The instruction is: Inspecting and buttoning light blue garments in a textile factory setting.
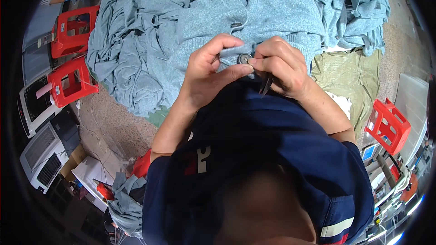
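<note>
Both hands work at the near edge of a blue-grey knitted cardigan (281, 13), which lies over a wide heap of similar knits (141, 31). The left hand (210, 66) pinches a narrow fold of the cardigan between forefinger and thumb, the forefinger along the fold's far side and the thumb running beneath a dark round button (244, 58). The right hand (282, 67) is closed, with its thumb and forefinger tips pressed together at the button's right rim; whether they grip the button itself or the knit beside it, I cannot tell. A dark pointed tool (267, 85) sticks out below the right fingers, its handle hidden. A second dark button (236, 26) sits on the cardigan, just beyond the fold.

An olive woven sheet (347, 72) shows past the heap's right edge, with white material (340, 103) on its near part. Beyond the heap's left edge stand two red plastic stools, one farther (75, 31) and one nearer (71, 81); another red stool (388, 126) stands right of the sheet, on the speckled floor (136, 138).
</note>
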A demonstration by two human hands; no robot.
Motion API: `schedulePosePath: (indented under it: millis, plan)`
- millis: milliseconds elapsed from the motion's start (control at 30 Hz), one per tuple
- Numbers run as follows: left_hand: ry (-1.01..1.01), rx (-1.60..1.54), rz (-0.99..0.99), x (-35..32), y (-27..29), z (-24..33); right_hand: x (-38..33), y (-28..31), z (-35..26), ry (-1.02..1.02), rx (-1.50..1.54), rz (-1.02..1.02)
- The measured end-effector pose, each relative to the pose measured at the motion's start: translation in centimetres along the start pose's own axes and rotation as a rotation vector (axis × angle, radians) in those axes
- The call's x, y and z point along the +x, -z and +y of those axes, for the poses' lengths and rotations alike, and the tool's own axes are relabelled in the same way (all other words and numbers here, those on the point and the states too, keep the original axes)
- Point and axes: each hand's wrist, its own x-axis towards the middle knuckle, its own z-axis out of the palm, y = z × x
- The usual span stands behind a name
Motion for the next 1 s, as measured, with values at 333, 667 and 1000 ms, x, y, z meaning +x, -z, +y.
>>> schedulePosePath:
  millis: [333, 667, 1000]
  plan:
    - [-0.558, 0.56, -0.01, 0.2, 1.0, -0.3, -0.3, -1.4, -0.3, -0.571, 0.327, -0.163]
    - [-0.838, 0.724, 0.112, 0.5, 0.7, -1.3, -0.4, -1.8, 0.7, -0.53, 0.4, 0.023]
    - [-0.887, 0.753, 0.245, -0.3, 0.0, -4.5, -2.3, -3.3, 0.8, -0.141, 0.191, -0.011]
